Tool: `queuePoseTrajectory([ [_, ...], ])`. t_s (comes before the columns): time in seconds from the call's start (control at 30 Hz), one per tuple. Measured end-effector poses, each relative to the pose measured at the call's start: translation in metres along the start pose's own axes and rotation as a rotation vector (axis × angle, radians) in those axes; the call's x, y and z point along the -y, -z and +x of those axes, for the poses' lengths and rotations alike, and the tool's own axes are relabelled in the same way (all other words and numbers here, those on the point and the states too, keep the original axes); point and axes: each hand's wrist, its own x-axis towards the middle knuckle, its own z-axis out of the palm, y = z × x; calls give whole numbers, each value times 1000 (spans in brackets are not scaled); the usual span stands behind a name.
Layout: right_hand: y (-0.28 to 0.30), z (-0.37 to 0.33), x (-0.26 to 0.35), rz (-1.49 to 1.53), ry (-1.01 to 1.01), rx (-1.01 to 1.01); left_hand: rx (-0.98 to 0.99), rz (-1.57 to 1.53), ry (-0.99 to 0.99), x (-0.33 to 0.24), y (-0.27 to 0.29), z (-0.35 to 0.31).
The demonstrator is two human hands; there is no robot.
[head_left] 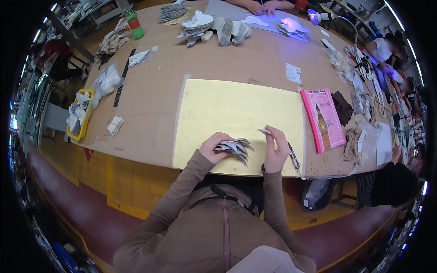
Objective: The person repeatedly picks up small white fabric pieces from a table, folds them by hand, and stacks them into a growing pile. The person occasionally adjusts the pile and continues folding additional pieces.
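Note:
My left hand (214, 146) is closed around a fanned stack of thin grey-white pieces (237, 150), held just above the yellow sheet (236, 102). Whether the pieces are cloth or paper, I cannot tell. To its right, my right hand (276, 149) is raised, pinching one small whitish piece (264, 131) between thumb and fingers, apart from the stack. A pen (293, 155) lies by the sheet's right edge, close to my right wrist.
A pink notebook (323, 122) lies right of the sheet. Small pieces (115, 126) and a yellow basket (86, 119) are at left. Farther back are piles of pieces (198, 28), a green bottle (135, 27) and a lit lamp (315, 17). Another person's hands (263, 7) work across the table.

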Motion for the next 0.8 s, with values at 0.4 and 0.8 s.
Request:
queuePoseTrajectory([
  [0.4,-23,-37,-2,66,25,622,132,88,-46,9,2,-5],
  [0.8,-36,-45,-21,81,-185,466,-66,-267,256,10,16,-9],
])
